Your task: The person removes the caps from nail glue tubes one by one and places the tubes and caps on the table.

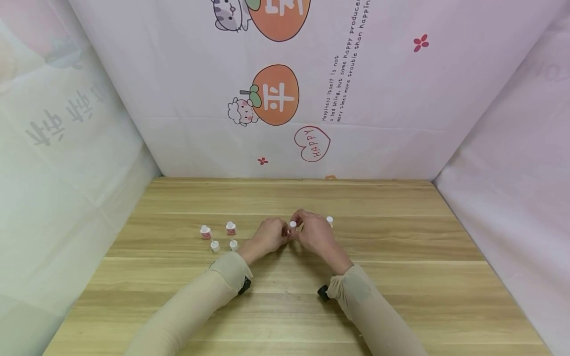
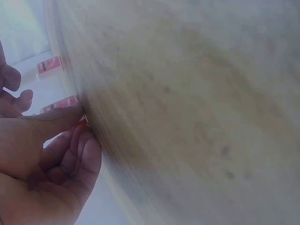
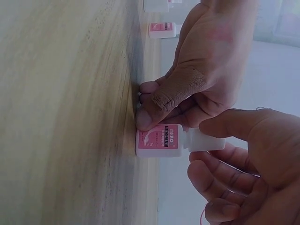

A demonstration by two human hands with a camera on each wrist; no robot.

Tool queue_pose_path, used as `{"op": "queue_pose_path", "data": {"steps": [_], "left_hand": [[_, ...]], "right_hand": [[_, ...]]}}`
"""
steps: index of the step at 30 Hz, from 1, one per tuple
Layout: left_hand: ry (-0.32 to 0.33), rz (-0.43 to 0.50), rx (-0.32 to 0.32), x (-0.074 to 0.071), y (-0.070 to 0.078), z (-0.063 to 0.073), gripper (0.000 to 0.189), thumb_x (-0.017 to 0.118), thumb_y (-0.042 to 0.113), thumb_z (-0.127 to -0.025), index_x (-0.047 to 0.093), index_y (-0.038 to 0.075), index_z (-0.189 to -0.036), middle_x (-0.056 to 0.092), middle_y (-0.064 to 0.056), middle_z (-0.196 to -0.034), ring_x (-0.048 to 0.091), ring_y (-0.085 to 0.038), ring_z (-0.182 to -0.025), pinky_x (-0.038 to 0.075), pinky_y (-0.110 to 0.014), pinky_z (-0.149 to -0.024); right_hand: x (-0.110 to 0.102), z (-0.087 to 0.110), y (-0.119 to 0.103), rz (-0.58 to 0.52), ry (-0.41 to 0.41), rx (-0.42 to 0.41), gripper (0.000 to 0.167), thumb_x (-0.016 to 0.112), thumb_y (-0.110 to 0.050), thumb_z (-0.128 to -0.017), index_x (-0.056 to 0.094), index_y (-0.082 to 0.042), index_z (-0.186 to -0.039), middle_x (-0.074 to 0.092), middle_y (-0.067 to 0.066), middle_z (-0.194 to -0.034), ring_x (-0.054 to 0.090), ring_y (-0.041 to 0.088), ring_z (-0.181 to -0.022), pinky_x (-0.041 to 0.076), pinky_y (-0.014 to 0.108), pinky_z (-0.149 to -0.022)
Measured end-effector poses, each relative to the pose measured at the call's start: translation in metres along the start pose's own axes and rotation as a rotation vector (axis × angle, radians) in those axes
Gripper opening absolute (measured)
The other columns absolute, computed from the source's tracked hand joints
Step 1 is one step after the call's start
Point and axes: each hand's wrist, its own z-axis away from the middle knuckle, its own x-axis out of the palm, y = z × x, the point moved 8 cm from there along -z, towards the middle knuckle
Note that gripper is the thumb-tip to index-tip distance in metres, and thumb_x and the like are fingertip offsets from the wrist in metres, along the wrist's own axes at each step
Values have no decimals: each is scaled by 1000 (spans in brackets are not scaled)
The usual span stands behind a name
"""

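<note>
Near the middle of the table a small nail glue bottle point(image 3: 160, 140) with a pink label and white cap point(image 3: 206, 140) stands upright. My left hand point(image 1: 270, 235) holds the bottle low on its body, the thumb against its side in the right wrist view. My right hand point(image 1: 315, 232) pinches the cap between thumb and fingers. The left wrist view shows my left hand point(image 2: 61, 173) at the base of the bottle, part of the pink label above it, and fingertips of my right hand point(image 2: 11, 89) at the left edge.
Left of my hands stand two pink-labelled bottles point(image 1: 206, 233), point(image 1: 230, 228), with two white caps point(image 1: 215, 246), point(image 1: 233, 244) nearer me. Another white-capped bottle point(image 1: 329, 220) is just beyond my right hand. White printed cloth point(image 1: 378, 123) walls off the wooden table's back and sides.
</note>
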Motion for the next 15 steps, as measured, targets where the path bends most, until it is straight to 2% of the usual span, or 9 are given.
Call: {"op": "queue_pose_path", "data": {"steps": [4, 8, 11, 15], "left_hand": [[1, 5, -1, -1, 0, 0, 9, 75, 17, -89, 71, 12, -82, 68, 2, -77, 56, -11, -71, 49, -28, -70], [6, 11, 2, -2, 1, 1, 10, 76, 16, -88, 70, 12, -81, 68, 2, -76, 57, -12, -72, 49, -29, -71], [10, 12, 4, -3, 2, 1, 9, 76, 16, -87, 71, 12, -81, 68, 2, -76, 58, -13, -73, 50, -30, -72], [11, 8, 1, -3, 2, 1, 9, 77, 16, -87, 71, 11, -82, 69, 1, -77, 59, -13, -74, 50, -31, -73]], "right_hand": [[0, 0, -1, 9, 2, -17, 22, 79, -27, -85, 66, -20, -101, 73, -1, -95, 64, 18, -77, 48, 30, -62], [1, -1, 1, -2, -4, 11, 22, 77, -30, -86, 67, -20, -103, 73, -2, -95, 65, 17, -77, 49, 30, -62], [1, -1, 3, -14, -10, 34, 20, 77, -31, -86, 67, -21, -101, 72, -2, -94, 64, 16, -76, 48, 29, -61], [0, -1, 2, -13, -9, 27, 16, 75, -29, -87, 67, -21, -98, 72, -2, -93, 63, 15, -75, 48, 28, -61]]}}
